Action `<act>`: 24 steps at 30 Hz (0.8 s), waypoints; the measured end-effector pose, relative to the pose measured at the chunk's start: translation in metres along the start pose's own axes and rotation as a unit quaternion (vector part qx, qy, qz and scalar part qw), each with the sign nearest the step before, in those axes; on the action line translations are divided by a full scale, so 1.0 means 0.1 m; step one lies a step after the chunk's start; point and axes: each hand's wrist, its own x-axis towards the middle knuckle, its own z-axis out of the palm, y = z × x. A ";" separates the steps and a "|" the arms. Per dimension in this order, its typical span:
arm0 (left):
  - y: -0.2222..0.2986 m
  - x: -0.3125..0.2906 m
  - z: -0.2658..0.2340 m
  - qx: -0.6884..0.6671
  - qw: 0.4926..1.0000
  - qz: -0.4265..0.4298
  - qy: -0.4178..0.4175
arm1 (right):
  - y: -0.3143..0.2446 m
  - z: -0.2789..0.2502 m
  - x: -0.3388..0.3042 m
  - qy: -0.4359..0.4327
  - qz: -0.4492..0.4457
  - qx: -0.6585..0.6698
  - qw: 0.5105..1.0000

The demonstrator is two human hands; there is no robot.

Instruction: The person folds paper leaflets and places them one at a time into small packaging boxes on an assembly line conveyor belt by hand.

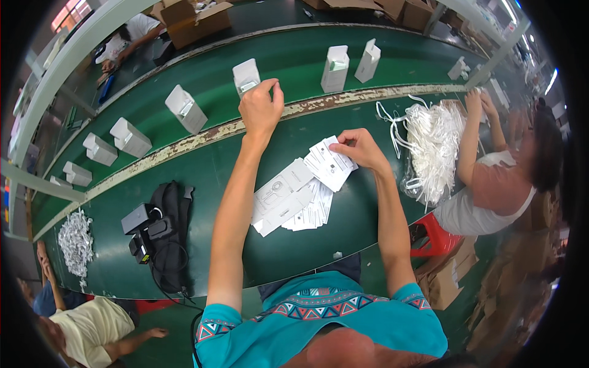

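Note:
My left hand (pixel 261 110) reaches over the far rail in front of an open white carton (pixel 246 72). Its fingers are curled and overlap the carton's lower part; whatever they pinch is hidden. Over the near bench, my right hand (pixel 363 148) has thumb and fingers closed on the top edge of a fanned stack of printed white leaflets (pixel 329 168). More leaflets (pixel 313 211) spread out below that stack. Beside them, to the left, lie larger folded sheets (pixel 279 195) with line drawings, partly overlapping.
Several open white cartons stand along the green belt, including one (pixel 186 110) at left and one (pixel 335 69) at right. White cords (pixel 432 147) are heaped at right, small white parts (pixel 75 242) at left. A black strap with devices (pixel 167 230) lies nearby. Co-workers sit at both sides.

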 end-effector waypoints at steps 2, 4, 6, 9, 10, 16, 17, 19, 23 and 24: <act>0.07 -0.02 0.01 0.000 1.000 0.016 -0.002 | 0.06 -0.03 -0.02 0.006 -0.003 0.015 1.000; 0.19 -0.02 0.02 -0.013 0.995 -0.028 -0.092 | 0.18 -0.07 -0.04 0.009 -0.068 0.037 0.997; 0.24 -0.02 0.00 -0.072 0.980 -0.073 -0.168 | 0.10 -0.07 -0.03 0.059 -0.033 0.081 0.994; 0.46 -0.11 0.08 -0.232 0.915 -0.156 -0.290 | 0.06 -0.13 0.01 0.163 0.015 0.208 0.964; 0.55 -0.17 0.12 -0.327 0.863 -0.192 -0.334 | 0.08 -0.11 0.02 0.185 -0.007 0.243 0.952; 0.46 -0.32 0.21 -0.354 0.769 -0.247 -0.472 | -0.05 0.03 0.04 0.166 -0.045 0.298 0.939; 0.46 -0.31 0.22 -0.354 0.774 -0.254 -0.460 | -0.02 0.01 0.04 0.167 -0.045 0.298 0.939; 0.42 -0.31 0.23 -0.373 0.773 -0.257 -0.445 | 0.07 -0.03 0.04 0.130 -0.025 0.261 0.956; 0.47 -0.25 0.24 -0.411 0.745 -0.300 -0.431 | 0.14 -0.03 0.07 0.120 -0.082 0.261 0.954; 0.49 -0.24 0.24 -0.436 0.719 -0.337 -0.424 | 0.15 -0.03 0.08 0.144 -0.110 0.218 0.959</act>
